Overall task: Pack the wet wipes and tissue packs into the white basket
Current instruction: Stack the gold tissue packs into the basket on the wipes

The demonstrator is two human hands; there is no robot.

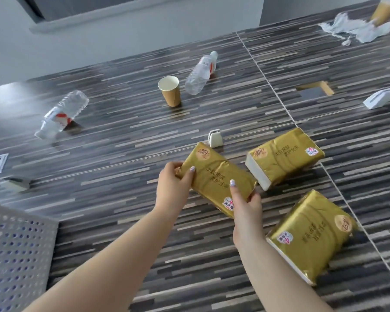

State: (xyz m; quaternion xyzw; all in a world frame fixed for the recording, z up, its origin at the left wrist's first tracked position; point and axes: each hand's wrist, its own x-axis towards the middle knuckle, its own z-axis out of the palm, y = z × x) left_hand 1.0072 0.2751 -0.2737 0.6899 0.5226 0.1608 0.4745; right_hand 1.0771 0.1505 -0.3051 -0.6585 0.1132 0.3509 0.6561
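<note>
A gold tissue pack is gripped at both ends over the striped table: my left hand holds its far left end and my right hand holds its near right end. A second gold tissue pack lies on the table just to the right. A third gold tissue pack lies nearer, at the right. The white perforated basket shows its wall at the lower left edge; its inside is hidden.
A paper cup stands mid-table with two plastic bottles around it. A small white clip stand sits behind the held pack. White device, crumpled plastic wrap and a table cut-out lie far right.
</note>
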